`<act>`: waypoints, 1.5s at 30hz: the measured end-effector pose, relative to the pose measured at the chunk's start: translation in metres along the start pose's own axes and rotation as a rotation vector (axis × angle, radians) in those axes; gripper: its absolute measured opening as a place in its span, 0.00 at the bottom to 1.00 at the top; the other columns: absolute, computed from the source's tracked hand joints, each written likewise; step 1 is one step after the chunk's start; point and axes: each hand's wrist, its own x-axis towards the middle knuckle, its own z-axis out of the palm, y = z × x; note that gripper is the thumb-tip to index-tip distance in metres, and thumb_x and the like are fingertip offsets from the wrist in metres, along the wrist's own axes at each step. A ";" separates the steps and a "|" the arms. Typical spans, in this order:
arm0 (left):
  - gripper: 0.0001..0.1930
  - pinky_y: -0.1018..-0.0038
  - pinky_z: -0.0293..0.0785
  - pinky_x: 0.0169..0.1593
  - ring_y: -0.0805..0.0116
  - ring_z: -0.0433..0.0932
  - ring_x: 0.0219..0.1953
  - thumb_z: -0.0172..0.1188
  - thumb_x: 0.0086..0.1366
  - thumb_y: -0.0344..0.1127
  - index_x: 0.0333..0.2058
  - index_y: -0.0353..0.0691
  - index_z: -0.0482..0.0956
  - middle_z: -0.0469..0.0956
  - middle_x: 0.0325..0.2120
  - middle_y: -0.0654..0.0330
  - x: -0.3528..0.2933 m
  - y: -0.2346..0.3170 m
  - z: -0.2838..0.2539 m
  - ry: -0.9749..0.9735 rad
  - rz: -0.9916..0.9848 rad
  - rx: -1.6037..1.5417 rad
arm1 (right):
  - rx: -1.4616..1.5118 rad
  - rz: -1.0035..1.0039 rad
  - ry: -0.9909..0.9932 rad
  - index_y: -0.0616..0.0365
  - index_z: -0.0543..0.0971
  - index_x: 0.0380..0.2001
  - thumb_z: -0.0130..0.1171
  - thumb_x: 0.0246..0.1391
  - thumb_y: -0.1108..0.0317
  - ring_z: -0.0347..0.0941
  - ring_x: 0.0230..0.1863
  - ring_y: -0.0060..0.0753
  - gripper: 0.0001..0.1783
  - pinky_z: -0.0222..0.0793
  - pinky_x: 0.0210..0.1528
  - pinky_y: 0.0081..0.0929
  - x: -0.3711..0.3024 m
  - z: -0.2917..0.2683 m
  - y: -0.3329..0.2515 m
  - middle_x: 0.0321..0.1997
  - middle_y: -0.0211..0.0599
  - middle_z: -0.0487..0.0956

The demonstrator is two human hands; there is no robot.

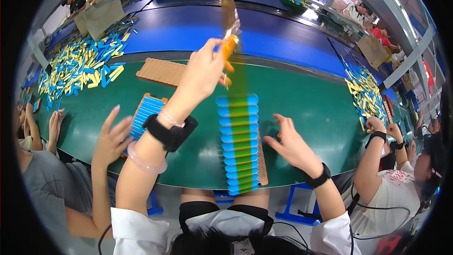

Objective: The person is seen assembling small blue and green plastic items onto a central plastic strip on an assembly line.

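My left hand [203,68] is closed around an orange-handled tool [229,49], probably scissors, blurred by motion. It is raised beyond the far end of a row of blue strips [226,146]. The strips lie side by side in a brown ridged tray [262,160], mostly hidden under them. A see-through amber tape [243,148] runs lengthwise across the strips and looks green over the blue. Above the tool, a brownish length of tape [229,9] hangs down from the top. My right hand [295,144] is open and holds nothing, its fingers apart just right of the tray.
A co-worker's hand [112,134] is beside another tray of blue strips [147,111] on my left. An upturned brown tray [163,72] lies behind it. Piles of blue and yellow strips [89,63] [365,92] flank the green table [311,99]. A blue conveyor [292,42] runs beyond.
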 end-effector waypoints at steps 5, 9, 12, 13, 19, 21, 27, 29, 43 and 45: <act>0.27 0.74 0.73 0.34 0.66 0.76 0.29 0.37 0.63 0.54 0.41 0.31 0.68 0.76 0.27 0.52 -0.037 -0.014 -0.006 -0.341 -0.698 -0.948 | -0.298 -0.044 -0.039 0.69 0.45 0.56 0.60 0.39 0.52 0.59 0.47 0.59 0.50 0.60 0.47 0.46 0.012 0.044 -0.044 0.53 0.61 0.55; 0.22 0.76 0.69 0.43 0.66 0.72 0.41 0.47 0.62 0.38 0.51 0.33 0.57 0.71 0.40 0.53 -0.101 -0.033 0.001 -0.162 -0.450 -0.685 | -0.443 -0.191 -0.083 0.68 0.44 0.57 0.67 0.28 0.57 0.59 0.48 0.57 0.57 0.61 0.46 0.48 0.028 0.044 -0.035 0.54 0.62 0.54; 0.33 0.70 0.62 0.51 0.57 0.63 0.51 0.54 0.56 0.30 0.56 0.32 0.45 0.61 0.50 0.48 -0.153 -0.027 -0.012 0.061 -0.123 0.033 | -0.390 -0.165 -0.202 0.74 0.46 0.54 0.70 0.22 0.60 0.59 0.49 0.55 0.59 0.60 0.47 0.44 0.053 0.014 0.000 0.50 0.58 0.60; 0.37 0.64 0.54 0.56 0.53 0.58 0.55 0.56 0.52 0.29 0.57 0.31 0.44 0.56 0.53 0.45 -0.171 -0.029 -0.022 0.150 -0.074 0.326 | -0.438 -0.155 -0.183 0.69 0.47 0.55 0.68 0.22 0.61 0.58 0.50 0.55 0.58 0.58 0.50 0.43 0.058 0.004 0.015 0.50 0.56 0.61; 0.47 0.58 0.43 0.60 0.45 0.43 0.59 0.64 0.44 0.29 0.56 0.28 0.39 0.44 0.57 0.41 -0.206 -0.066 -0.047 0.487 -0.286 0.819 | -0.619 0.170 -0.146 0.55 0.60 0.53 0.66 0.19 0.77 0.64 0.49 0.47 0.48 0.64 0.49 0.36 0.082 -0.099 0.132 0.50 0.42 0.65; 0.48 0.59 0.43 0.60 0.45 0.43 0.59 0.65 0.44 0.30 0.56 0.28 0.39 0.44 0.57 0.41 -0.214 -0.078 -0.053 0.506 -0.336 0.764 | -0.629 0.194 -0.132 0.55 0.59 0.53 0.65 0.20 0.78 0.64 0.49 0.47 0.47 0.64 0.49 0.35 0.095 -0.105 0.187 0.50 0.42 0.65; 0.49 0.61 0.47 0.58 0.48 0.49 0.57 0.66 0.43 0.32 0.57 0.30 0.40 0.52 0.53 0.43 -0.211 -0.092 -0.070 0.517 -0.291 0.512 | -0.832 0.330 0.127 0.58 0.59 0.52 0.59 0.30 0.78 0.65 0.47 0.49 0.39 0.65 0.47 0.36 0.111 -0.135 0.260 0.50 0.46 0.64; 0.48 0.61 0.48 0.57 0.49 0.51 0.56 0.66 0.43 0.31 0.57 0.29 0.41 0.54 0.52 0.44 -0.215 -0.094 -0.075 0.505 -0.305 0.538 | -0.859 0.270 0.175 0.59 0.61 0.50 0.58 0.33 0.77 0.65 0.46 0.49 0.35 0.64 0.47 0.37 0.117 -0.102 0.191 0.48 0.47 0.65; 0.49 0.60 0.56 0.49 0.50 0.58 0.44 0.66 0.38 0.36 0.56 0.28 0.46 0.61 0.41 0.45 -0.195 -0.072 -0.029 0.383 -0.169 0.690 | 0.356 0.153 -0.426 0.65 0.75 0.26 0.55 0.49 0.57 0.68 0.31 0.22 0.17 0.63 0.34 0.22 0.080 0.039 -0.048 0.27 0.35 0.74; 0.49 0.60 0.56 0.48 0.50 0.58 0.43 0.66 0.38 0.36 0.56 0.28 0.46 0.61 0.40 0.46 -0.194 -0.064 -0.018 0.359 -0.162 0.664 | 0.654 0.163 -0.347 0.65 0.76 0.26 0.55 0.49 0.59 0.68 0.29 0.20 0.16 0.63 0.32 0.20 0.065 0.035 -0.046 0.27 0.34 0.75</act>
